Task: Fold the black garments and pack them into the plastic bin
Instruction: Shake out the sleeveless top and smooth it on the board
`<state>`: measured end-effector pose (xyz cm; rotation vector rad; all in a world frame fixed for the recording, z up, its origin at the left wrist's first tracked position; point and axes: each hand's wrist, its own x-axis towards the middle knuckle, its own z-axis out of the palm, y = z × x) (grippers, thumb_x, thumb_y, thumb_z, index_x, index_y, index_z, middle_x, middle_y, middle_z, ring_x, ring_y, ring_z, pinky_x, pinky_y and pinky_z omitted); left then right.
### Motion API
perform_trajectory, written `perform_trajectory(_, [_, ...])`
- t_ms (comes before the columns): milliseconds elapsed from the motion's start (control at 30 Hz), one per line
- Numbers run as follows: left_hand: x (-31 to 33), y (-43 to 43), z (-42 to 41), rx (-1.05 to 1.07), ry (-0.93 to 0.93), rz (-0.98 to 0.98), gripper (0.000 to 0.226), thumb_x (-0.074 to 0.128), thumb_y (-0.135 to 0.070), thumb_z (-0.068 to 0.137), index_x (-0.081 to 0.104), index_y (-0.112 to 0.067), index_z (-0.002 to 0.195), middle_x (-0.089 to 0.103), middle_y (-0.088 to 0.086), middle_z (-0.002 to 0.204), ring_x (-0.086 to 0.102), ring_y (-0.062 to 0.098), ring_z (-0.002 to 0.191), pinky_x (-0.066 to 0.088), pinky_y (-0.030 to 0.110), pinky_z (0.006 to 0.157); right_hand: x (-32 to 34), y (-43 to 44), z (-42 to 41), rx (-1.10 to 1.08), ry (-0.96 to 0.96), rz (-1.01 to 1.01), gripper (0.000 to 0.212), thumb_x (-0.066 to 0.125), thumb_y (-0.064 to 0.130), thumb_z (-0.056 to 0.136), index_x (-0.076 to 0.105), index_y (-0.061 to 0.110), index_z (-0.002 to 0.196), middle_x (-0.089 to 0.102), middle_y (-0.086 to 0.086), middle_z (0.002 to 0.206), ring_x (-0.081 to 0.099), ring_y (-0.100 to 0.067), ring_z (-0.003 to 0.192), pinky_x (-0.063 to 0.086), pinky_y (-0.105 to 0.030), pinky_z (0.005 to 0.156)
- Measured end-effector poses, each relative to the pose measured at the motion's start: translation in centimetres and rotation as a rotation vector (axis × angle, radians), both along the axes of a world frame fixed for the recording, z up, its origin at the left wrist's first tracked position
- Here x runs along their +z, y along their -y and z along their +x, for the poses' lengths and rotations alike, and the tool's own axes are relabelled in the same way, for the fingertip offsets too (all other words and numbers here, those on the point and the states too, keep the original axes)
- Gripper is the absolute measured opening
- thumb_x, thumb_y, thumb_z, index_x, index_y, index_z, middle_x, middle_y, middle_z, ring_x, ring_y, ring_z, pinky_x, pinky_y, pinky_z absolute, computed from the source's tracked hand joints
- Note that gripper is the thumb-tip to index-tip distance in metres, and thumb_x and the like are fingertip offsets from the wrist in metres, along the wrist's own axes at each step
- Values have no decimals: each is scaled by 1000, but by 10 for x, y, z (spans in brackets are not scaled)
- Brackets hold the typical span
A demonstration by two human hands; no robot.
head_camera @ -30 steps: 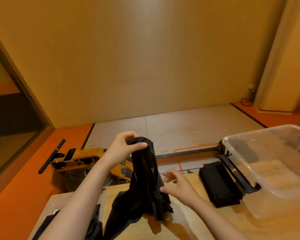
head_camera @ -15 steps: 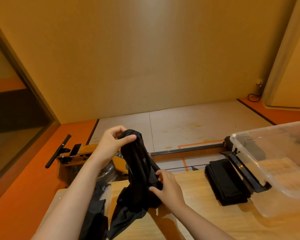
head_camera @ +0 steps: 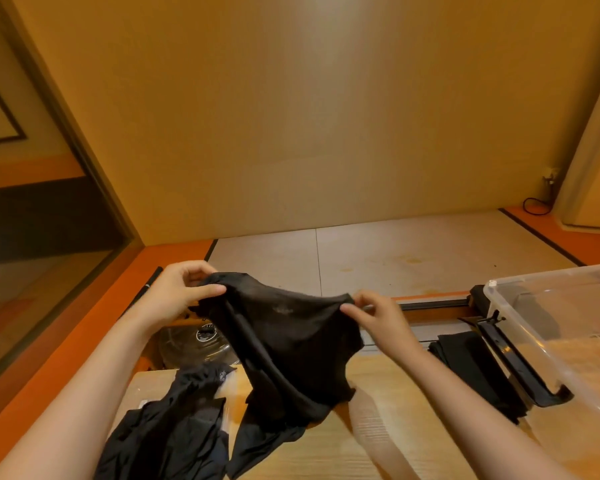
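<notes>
Right hand (head_camera: 378,317) has risen; it and left hand (head_camera: 177,292) pinch the black garment (head_camera: 284,341) spread wide, seemingly sheer.

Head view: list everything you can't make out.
Plastic bin: cut off by the right frame edge.
Folded black stack: partly behind the right forearm; piece count unclear.
Held black garment, pinched by left hand and right hand: its pale logo is too blurred to read.
Black pile: cut off by the bottom edge and left forearm.
</notes>
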<state>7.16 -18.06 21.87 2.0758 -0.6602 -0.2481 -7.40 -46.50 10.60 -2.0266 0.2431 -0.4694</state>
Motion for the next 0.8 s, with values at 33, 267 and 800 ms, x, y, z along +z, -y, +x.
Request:
perform_trajectory(33, [7, -6, 4, 7, 16, 15, 5, 71, -9, 82, 70, -12, 85, 72, 0, 85, 69, 15, 85, 52, 29, 75, 15, 10, 1, 0, 18, -17, 14, 63, 24, 91, 63, 16, 80, 65, 0, 81, 62, -13, 82, 50, -34, 73])
perform_trajectory(267, [61, -8, 11, 43, 120, -79, 8, 71, -5, 81, 71, -12, 85, 72, 1, 84, 67, 11, 84, 44, 27, 77, 122, 50, 18, -25, 260, -95, 9, 61, 10, 92, 67, 13, 86, 66, -1, 82, 60, -4, 73, 47, -17, 65])
perform_trajectory(800, [152, 51, -35, 73, 322, -262, 16, 62, -23, 90, 67, -9, 88, 67, 3, 83, 63, 13, 82, 48, 26, 78, 261, 93, -1, -34, 496, -233, 13, 57, 25, 95, 61, 15, 88, 60, -2, 80, 51, 0, 64, 39, -8, 53])
